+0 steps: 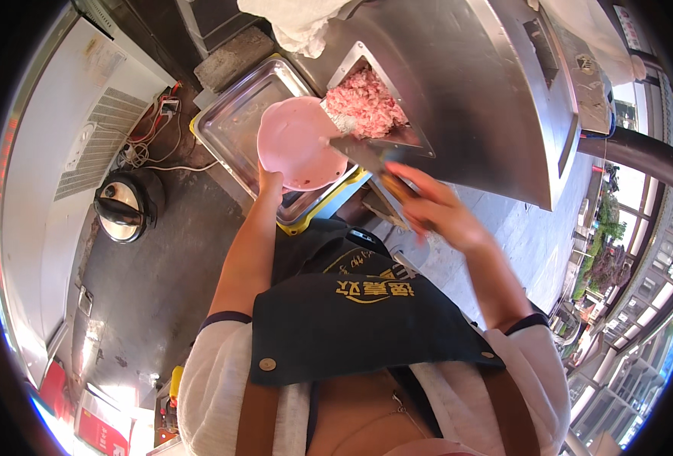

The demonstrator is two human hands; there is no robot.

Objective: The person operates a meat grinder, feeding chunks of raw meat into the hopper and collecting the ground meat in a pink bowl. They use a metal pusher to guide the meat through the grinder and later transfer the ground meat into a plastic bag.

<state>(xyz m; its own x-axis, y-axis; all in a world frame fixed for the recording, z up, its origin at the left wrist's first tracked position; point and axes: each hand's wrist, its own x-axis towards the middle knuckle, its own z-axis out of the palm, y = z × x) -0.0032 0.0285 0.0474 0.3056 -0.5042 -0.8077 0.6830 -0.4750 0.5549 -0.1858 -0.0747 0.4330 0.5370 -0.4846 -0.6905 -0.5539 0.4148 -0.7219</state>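
Note:
My left hand (pixel 271 183) grips the near edge of a pink plastic bowl (pixel 302 142). The bowl is over a stainless steel tray (pixel 236 114). In my right hand (pixel 442 211) is a flat-bladed tool (pixel 362 153) with a wooden-looking handle, blurred. Its blade tip overlaps the bowl's right side; whether they touch I cannot tell. Just beyond the blade, chopped or minced pink meat (pixel 365 105) sits heaped in the metal-framed opening (pixel 419 134) of a stainless steel machine (pixel 467 114). A few small dark bits dot the bowl's lower rim.
A yellow-edged base (pixel 297 228) supports the tray, with a concrete block (pixel 233 60) behind it. White cloth (pixel 296 23) drapes over the machine's top. To the left are an electric cooker (pixel 122 208), tangled cables (pixel 142 142) and a white appliance (pixel 57 142).

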